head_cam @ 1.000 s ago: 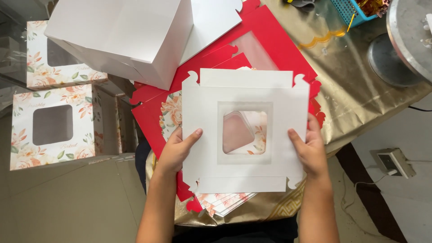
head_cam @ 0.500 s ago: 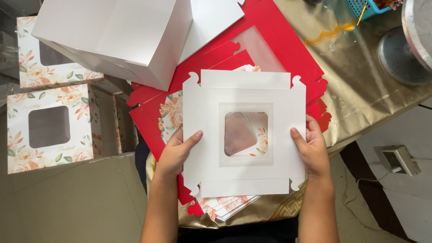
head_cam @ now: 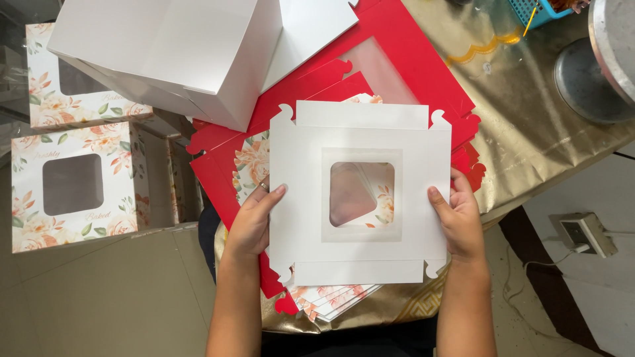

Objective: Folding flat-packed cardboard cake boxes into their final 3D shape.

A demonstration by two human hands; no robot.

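Observation:
I hold a flat white box lid blank [head_cam: 370, 139] with a clear square window [head_cam: 361, 194] and tabbed corners, level above the table. My left hand [head_cam: 254, 221] grips its left edge, thumb on top. My right hand [head_cam: 456, 221] grips its right edge the same way. Under it lie flat red box blanks [head_cam: 397, 59] and a stack of floral-printed blanks [head_cam: 331, 299].
An assembled white box [head_cam: 178, 53] stands at the upper left on the gold-covered table [head_cam: 529, 132]. Two floral window boxes [head_cam: 73, 185] sit on the floor at left. A metal stand [head_cam: 595, 73] and a blue basket [head_cam: 539, 10] are at upper right. A power adapter [head_cam: 582, 233] lies on the floor.
The white blank and both hands have stayed almost still; the view has only shifted slightly.

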